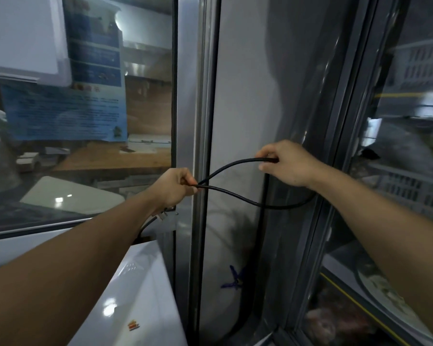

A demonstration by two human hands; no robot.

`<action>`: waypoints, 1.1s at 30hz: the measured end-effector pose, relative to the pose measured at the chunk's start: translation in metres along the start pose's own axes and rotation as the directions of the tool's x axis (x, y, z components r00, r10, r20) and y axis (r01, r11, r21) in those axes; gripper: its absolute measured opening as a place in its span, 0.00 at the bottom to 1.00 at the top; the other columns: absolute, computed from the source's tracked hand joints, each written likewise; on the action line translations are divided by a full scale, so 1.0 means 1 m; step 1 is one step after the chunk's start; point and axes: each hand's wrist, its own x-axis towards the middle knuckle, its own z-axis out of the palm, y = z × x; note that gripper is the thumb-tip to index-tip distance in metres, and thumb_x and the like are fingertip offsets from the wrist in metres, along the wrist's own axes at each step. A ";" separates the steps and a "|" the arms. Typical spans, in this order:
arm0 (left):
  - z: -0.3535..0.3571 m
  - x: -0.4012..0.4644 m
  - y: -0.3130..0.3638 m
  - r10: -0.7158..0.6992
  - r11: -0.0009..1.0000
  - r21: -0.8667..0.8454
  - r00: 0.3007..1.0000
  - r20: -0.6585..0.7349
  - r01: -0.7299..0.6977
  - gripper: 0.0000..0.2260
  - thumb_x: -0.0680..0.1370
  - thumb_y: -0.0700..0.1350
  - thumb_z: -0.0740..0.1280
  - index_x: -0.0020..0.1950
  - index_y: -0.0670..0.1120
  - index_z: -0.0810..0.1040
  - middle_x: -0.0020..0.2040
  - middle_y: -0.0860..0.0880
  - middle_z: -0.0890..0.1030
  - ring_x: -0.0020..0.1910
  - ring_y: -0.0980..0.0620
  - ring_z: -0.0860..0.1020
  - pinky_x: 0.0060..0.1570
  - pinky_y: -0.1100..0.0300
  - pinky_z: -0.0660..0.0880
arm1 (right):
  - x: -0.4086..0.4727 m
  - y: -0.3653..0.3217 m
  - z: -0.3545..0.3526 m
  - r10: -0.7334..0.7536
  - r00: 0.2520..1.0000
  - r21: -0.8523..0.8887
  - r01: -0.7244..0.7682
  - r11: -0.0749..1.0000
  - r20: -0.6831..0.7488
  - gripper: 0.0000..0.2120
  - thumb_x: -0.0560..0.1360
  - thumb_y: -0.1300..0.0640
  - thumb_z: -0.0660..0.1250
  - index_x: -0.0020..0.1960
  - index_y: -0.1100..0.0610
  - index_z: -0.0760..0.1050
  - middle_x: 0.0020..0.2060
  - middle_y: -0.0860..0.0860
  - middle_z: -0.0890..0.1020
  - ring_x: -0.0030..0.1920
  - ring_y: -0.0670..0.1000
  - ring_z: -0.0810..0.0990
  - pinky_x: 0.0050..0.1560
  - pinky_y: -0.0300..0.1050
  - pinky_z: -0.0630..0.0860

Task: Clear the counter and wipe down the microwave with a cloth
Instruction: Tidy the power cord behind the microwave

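While both arms reach toward the steel pillar (198,121), the left hand (175,188) and right hand (285,163) each pinch the black cord (235,196), looped before it; the white microwave (135,295) sits lower left of it.

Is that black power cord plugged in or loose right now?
Loose. Its plug hangs free below the left hand; both hands hold the cord in a loop, right hand gripping it higher.

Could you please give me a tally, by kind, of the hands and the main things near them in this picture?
Hands: 2, the left hand and the right hand, each gripping the cord
Black power cord: 1, looped between them
Plug: 1, below the left wrist
White appliance: 1
Blue poster: 1, behind the glass
Total: 6
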 end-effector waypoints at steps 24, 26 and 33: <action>-0.015 0.014 -0.062 -0.020 0.992 0.124 0.999 -0.027 0.023 0.08 0.71 0.35 0.73 0.39 0.41 0.74 0.43 0.37 0.82 0.47 0.39 0.81 0.52 0.43 0.78 | 0.012 0.002 0.143 -0.027 0.992 -0.258 0.058 0.964 0.122 0.27 0.75 0.50 0.66 0.71 0.55 0.64 0.66 0.58 0.70 0.66 0.58 0.68 0.67 0.51 0.65; -0.017 0.010 -0.062 -0.004 0.990 0.144 1.000 -0.027 0.008 0.06 0.71 0.36 0.72 0.41 0.40 0.75 0.43 0.38 0.82 0.47 0.40 0.81 0.51 0.43 0.78 | 0.010 -0.019 0.167 -0.078 0.992 -0.355 0.109 0.928 0.101 0.30 0.75 0.44 0.65 0.72 0.55 0.62 0.68 0.56 0.68 0.68 0.58 0.64 0.67 0.52 0.60; -0.022 -0.001 -0.071 0.035 0.985 0.172 0.999 -0.020 -0.031 0.08 0.71 0.36 0.72 0.40 0.43 0.74 0.43 0.41 0.82 0.47 0.44 0.81 0.52 0.45 0.78 | 0.008 -0.055 0.193 -0.026 1.000 -0.480 0.029 0.877 0.012 0.22 0.75 0.44 0.65 0.56 0.62 0.75 0.61 0.57 0.67 0.58 0.57 0.69 0.48 0.46 0.66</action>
